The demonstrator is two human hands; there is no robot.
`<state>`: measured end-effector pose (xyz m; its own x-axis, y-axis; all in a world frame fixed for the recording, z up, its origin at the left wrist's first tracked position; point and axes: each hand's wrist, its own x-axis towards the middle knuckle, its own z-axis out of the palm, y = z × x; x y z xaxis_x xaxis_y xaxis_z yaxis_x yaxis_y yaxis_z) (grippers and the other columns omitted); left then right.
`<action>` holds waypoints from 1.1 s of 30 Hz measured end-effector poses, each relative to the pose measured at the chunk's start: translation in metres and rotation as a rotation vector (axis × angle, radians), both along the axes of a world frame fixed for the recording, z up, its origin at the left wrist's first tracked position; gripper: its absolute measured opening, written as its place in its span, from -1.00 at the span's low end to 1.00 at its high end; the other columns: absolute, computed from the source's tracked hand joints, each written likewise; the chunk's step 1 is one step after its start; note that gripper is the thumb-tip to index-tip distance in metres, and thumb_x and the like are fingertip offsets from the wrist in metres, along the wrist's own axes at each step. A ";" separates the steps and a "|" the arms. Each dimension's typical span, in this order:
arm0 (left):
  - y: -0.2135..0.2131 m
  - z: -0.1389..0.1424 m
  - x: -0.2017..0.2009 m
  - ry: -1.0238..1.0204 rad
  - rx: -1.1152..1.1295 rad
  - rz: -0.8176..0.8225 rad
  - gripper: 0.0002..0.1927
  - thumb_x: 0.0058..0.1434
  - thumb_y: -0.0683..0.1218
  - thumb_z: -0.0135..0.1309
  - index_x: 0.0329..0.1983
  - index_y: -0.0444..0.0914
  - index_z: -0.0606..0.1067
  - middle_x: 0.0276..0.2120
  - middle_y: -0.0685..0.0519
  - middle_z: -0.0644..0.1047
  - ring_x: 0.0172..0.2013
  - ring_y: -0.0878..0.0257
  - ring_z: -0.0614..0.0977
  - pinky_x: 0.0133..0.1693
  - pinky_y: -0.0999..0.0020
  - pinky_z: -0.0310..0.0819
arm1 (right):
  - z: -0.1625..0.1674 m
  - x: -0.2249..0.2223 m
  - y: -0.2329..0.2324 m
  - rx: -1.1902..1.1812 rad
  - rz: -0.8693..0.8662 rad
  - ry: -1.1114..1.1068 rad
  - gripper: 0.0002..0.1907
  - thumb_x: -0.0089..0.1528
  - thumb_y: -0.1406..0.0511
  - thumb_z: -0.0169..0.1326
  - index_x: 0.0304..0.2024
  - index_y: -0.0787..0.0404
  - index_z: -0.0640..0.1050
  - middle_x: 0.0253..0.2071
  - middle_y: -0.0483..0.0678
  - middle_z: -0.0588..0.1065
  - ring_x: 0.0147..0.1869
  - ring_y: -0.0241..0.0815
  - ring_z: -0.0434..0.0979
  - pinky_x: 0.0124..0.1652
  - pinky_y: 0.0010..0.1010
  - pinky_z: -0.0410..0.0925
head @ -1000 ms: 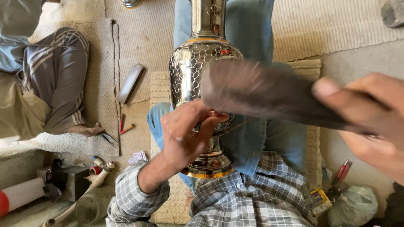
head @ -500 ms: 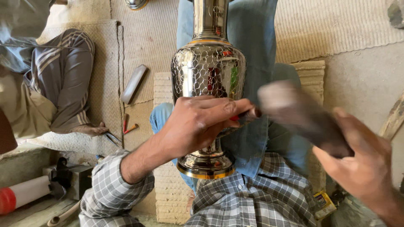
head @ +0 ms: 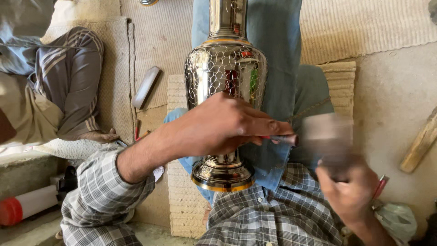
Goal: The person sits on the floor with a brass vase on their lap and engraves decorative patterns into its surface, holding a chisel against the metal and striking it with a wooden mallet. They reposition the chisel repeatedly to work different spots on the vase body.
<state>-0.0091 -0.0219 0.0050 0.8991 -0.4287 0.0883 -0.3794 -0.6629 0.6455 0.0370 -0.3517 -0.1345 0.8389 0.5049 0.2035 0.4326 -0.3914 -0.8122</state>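
The left hand (head: 223, 125) pinches a thin punch (head: 283, 139) against the shiny metal vase (head: 226, 75) lying on the lap, while the right hand (head: 348, 189) grips a blurred hammer (head: 325, 132).

Crumpled pale plastic bag (head: 395, 222), bottom right corner

To my left, another person's striped trouser leg (head: 73, 77) rests on a woven mat (head: 150, 41); a flat bar (head: 145, 86) lies beside it, a wooden block (head: 421, 143) far right.
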 end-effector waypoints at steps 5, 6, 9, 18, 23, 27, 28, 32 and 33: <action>-0.001 -0.002 0.013 0.103 -0.036 -0.151 -0.54 0.24 -0.14 0.19 0.23 0.00 0.53 0.01 0.16 0.69 -0.19 0.35 0.78 -0.34 0.40 0.67 | -0.027 -0.021 0.004 0.221 0.018 -0.022 -0.74 0.17 0.50 0.21 -0.09 0.29 0.52 -0.24 0.10 0.57 -0.25 -0.20 0.63 -0.20 -0.40 0.49; -0.001 -0.002 0.016 0.106 -0.058 -0.163 -0.54 0.26 -0.14 0.19 0.24 -0.02 0.52 -0.01 0.16 0.69 -0.19 0.34 0.77 -0.31 0.41 0.69 | -0.031 -0.023 0.004 0.171 0.003 -0.063 -0.73 0.15 0.52 0.20 -0.11 0.27 0.53 -0.27 0.11 0.58 -0.27 -0.17 0.62 -0.23 -0.37 0.48; -0.001 -0.001 0.026 0.107 -0.025 -0.158 -0.49 0.23 -0.14 0.22 0.28 -0.09 0.50 -0.09 0.11 0.70 -0.22 0.28 0.76 -0.30 0.37 0.69 | -0.038 -0.026 0.003 0.027 -0.038 -0.097 -0.25 -0.01 0.48 0.27 0.18 0.61 0.27 -0.25 0.24 0.51 -0.23 -0.08 0.56 -0.23 -0.27 0.44; -0.002 0.002 0.036 0.177 -0.040 -0.180 -0.50 0.17 -0.12 0.22 0.22 -0.08 0.53 -0.09 0.15 0.70 -0.23 0.33 0.78 -0.39 0.33 0.64 | -0.045 -0.033 -0.006 0.458 -0.116 0.226 -0.13 0.32 0.57 0.27 0.47 0.26 0.01 -0.12 -0.01 0.50 -0.09 -0.24 0.55 0.01 -0.44 0.45; -0.001 -0.003 0.033 0.176 -0.010 -0.202 -0.52 0.24 -0.08 0.22 0.26 -0.03 0.51 -0.10 0.20 0.70 -0.25 0.37 0.77 -0.40 0.38 0.64 | -0.037 -0.018 -0.005 0.112 -0.006 -0.021 -0.03 0.09 0.57 0.31 0.40 0.20 0.06 -0.22 0.16 0.53 -0.25 -0.08 0.59 -0.26 -0.29 0.45; -0.005 -0.003 0.023 0.108 0.031 -0.086 -0.48 0.22 -0.16 0.18 0.27 0.00 0.50 -0.06 0.21 0.69 -0.29 0.37 0.75 -0.45 0.42 0.62 | -0.023 -0.005 0.003 0.194 -0.010 0.111 -0.28 0.14 0.52 0.28 0.26 0.27 0.20 -0.20 0.15 0.53 -0.22 -0.06 0.59 -0.24 -0.28 0.48; -0.006 -0.002 0.020 0.099 0.089 -0.053 -0.47 0.22 -0.23 0.15 0.27 0.00 0.51 -0.06 0.19 0.69 -0.32 0.36 0.74 -0.54 0.42 0.57 | -0.019 -0.003 0.006 0.199 0.003 0.073 -0.30 0.14 0.50 0.26 0.25 0.31 0.22 -0.19 0.16 0.53 -0.21 -0.04 0.59 -0.22 -0.28 0.49; -0.010 0.005 0.007 0.020 0.134 0.070 -0.52 0.24 -0.16 0.21 0.24 -0.01 0.51 -0.04 0.14 0.68 -0.31 0.31 0.73 -0.68 0.39 0.43 | 0.002 0.010 0.010 0.129 0.058 0.044 -0.35 0.16 0.48 0.26 0.22 0.35 0.24 -0.17 0.14 0.53 -0.17 -0.07 0.58 -0.14 -0.30 0.45; -0.012 0.006 0.004 0.017 0.149 0.098 -0.48 0.23 -0.20 0.19 0.27 -0.02 0.49 -0.04 0.15 0.68 -0.29 0.30 0.73 -0.61 0.37 0.47 | 0.009 0.014 0.010 0.112 0.063 0.063 -0.37 0.16 0.49 0.26 0.20 0.35 0.25 -0.17 0.13 0.53 -0.17 -0.07 0.59 -0.14 -0.31 0.45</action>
<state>-0.0051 -0.0343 0.0113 0.9382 -0.3459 0.0153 -0.2982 -0.7848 0.5433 0.0508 -0.3418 -0.1258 0.8189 0.5342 0.2099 0.4006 -0.2701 -0.8755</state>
